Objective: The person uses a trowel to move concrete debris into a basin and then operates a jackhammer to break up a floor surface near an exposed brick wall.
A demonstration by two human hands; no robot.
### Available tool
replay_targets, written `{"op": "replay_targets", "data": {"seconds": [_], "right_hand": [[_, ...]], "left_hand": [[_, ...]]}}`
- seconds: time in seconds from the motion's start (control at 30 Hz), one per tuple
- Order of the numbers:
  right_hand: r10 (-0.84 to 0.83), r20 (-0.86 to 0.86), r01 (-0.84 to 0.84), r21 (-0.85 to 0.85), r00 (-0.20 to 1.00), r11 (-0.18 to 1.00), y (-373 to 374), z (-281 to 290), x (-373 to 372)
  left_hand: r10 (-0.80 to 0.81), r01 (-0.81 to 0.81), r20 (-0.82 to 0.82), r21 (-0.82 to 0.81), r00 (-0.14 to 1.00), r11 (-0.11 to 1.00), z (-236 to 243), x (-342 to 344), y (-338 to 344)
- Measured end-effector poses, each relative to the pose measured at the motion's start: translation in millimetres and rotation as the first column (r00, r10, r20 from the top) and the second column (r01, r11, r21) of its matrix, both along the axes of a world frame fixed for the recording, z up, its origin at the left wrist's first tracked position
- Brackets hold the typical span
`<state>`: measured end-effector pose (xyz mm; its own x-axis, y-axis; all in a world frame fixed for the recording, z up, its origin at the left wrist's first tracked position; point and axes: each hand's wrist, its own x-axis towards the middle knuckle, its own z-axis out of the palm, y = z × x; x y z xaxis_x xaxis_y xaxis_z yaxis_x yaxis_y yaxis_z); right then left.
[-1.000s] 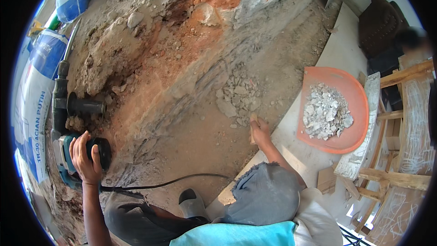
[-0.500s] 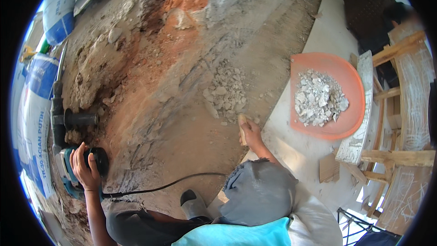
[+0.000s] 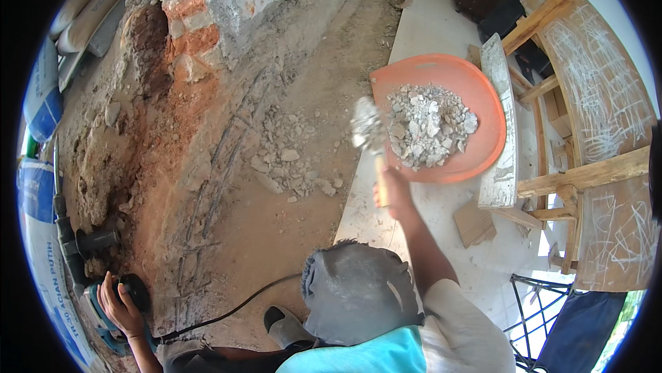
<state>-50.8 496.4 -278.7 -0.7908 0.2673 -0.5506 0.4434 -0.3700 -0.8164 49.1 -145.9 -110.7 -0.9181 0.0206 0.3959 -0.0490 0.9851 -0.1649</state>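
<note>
My right hand (image 3: 396,195) is closed round the pale wooden handle of a trowel (image 3: 380,166). Grey rubble lies heaped on its blade, a little blurred, at the left rim of an orange plastic scoop-shaped tray (image 3: 494,140). Inside that tray is a pile of broken grey chunks (image 3: 431,125). At the lower left, my left hand (image 3: 120,309) rests with fingers spread on the body of a teal and black rotary hammer (image 3: 95,314). The tool's long bit points away from me. A loose rubble heap (image 3: 286,149) covers the dirt left of the trowel.
A black cable (image 3: 234,309) runs from the tool across the dirt. Bags (image 3: 43,256) line the left edge, beside a broken brick wall (image 3: 186,11). Right of the tray stand a whitish plank (image 3: 499,125) and wooden framing (image 3: 586,180). Someone is partly visible at the upper right.
My right hand has lifted the trowel from the rubble heap and swung it right to the orange tray, with rubble on the blade. The view has turned right; my left hand stays on the rotary hammer.
</note>
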Motion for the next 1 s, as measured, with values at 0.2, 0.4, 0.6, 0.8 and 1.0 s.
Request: {"op": "replay_targets", "data": {"seconds": [0.2, 0.4, 0.6, 0.8, 1.0], "right_hand": [[-0.216, -0.17, 0.176, -0.22, 0.962, 0.96, 68.9, 22.4, -12.1], [0.222, 0.139, -0.252, 0.717, 0.965, 0.65, 15.6, 3.9, -10.5], [0.162, 0.141, -0.161, 0.98, 0.977, 0.117, -10.9, -46.9, -44.3], [0.257, 0.294, -0.343, 0.923, 0.921, 0.173, -64.7, -78.7, -32.3], [0.485, 0.296, -0.43, 0.882, 0.823, 0.191, -104.0, -50.3, 18.5]], "left_hand": [[0.008, -0.009, 0.011, 0.009, 1.0, 1.0, 1.8, -2.6, 1.0], [0.0, -0.001, 0.013, 0.036, 1.0, 0.999, 3.5, -2.2, 3.2], [0.004, -0.004, 0.003, 0.016, 1.0, 1.0, 4.3, -4.9, 6.5], [0.001, 0.0, -0.007, 0.022, 1.0, 1.0, 3.4, -6.4, 9.6], [0.015, -0.015, 0.003, 0.008, 1.0, 1.0, 3.4, 2.3, 2.6]]}}
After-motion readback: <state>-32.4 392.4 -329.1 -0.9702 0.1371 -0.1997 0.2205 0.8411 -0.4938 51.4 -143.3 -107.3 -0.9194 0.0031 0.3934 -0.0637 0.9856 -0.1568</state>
